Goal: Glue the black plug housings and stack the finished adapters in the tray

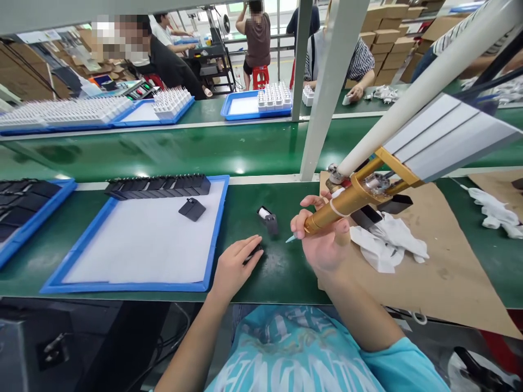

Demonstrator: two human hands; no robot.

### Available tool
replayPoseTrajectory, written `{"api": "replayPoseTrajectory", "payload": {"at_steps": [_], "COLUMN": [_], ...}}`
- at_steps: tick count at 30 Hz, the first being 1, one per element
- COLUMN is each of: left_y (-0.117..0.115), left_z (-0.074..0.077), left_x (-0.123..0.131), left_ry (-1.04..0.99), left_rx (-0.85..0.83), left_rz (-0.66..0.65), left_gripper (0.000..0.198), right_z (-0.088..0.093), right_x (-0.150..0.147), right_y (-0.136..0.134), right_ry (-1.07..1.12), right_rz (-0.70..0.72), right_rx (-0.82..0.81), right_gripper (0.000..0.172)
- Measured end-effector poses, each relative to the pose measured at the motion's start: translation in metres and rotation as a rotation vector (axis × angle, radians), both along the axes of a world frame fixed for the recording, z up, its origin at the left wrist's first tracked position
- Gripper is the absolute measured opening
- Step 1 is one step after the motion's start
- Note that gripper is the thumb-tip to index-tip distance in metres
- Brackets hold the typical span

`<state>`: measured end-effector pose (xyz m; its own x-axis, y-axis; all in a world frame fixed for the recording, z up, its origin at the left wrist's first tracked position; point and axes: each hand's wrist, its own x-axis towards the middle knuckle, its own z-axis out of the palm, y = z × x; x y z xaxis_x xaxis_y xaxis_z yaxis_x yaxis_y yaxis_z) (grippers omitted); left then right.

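My right hand is wrapped around the front of a gold glue dispensing gun, thumb apart. Its light blue tapered nozzle points left and down over the green bench. On the bench, my left hand is closed on a small black plastic part, mostly hidden under the fingers. Just beyond, between both hands, lies an open black casing with a white piece in it. Left of my left hand, a blue tray with a white liner holds a row of black casings and one separate black casing.
A second blue tray of black casings stands at far left. Brown cardboard on the right bears white cloths and dark casings. A slanted white post rises behind the bench. Several people work beyond, near trays of white parts.
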<state>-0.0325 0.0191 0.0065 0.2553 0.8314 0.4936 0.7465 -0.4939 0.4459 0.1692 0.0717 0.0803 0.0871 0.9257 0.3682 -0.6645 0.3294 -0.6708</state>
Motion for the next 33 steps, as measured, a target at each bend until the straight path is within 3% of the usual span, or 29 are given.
{"api": "replayPoseTrajectory", "payload": {"at_steps": [6, 13, 25, 29, 31, 33], "left_y": [-0.003, -0.009, -0.009, -0.002, 0.002, 0.004], "left_z": [-0.009, -0.019, -0.012, -0.010, -0.008, -0.004], "left_x": [0.007, 0.022, 0.018, 0.009, 0.005, 0.005], "left_ry": [0.104, 0.133, 0.266, 0.044, -0.244, -0.657], "left_rx": [-0.028, -0.075, -0.168, -0.277, -0.394, -0.548], "left_rz": [0.057, 0.261, 0.203, 0.152, 0.160, 0.193], "left_gripper": [0.027, 0.024, 0.030, 0.027, 0.030, 0.036], "right_z": [-0.002, -0.003, -0.004, -0.006, -0.008, -0.010], "right_x": [0.001, 0.002, 0.005, 0.004, 0.004, 0.005], "right_y": [0.002, 0.003, 0.007, 0.009, 0.011, 0.012], "right_ry": [-0.002, 0.005, 0.018, 0.004, 0.011, 0.013], "right_rz": [-0.009, -0.019, -0.018, -0.054, -0.064, -0.074], "right_rx": [-0.009, -0.006, 0.003, -0.018, -0.002, 0.015], "right_gripper": [0.038, 0.037, 0.037, 0.041, 0.040, 0.038]}}
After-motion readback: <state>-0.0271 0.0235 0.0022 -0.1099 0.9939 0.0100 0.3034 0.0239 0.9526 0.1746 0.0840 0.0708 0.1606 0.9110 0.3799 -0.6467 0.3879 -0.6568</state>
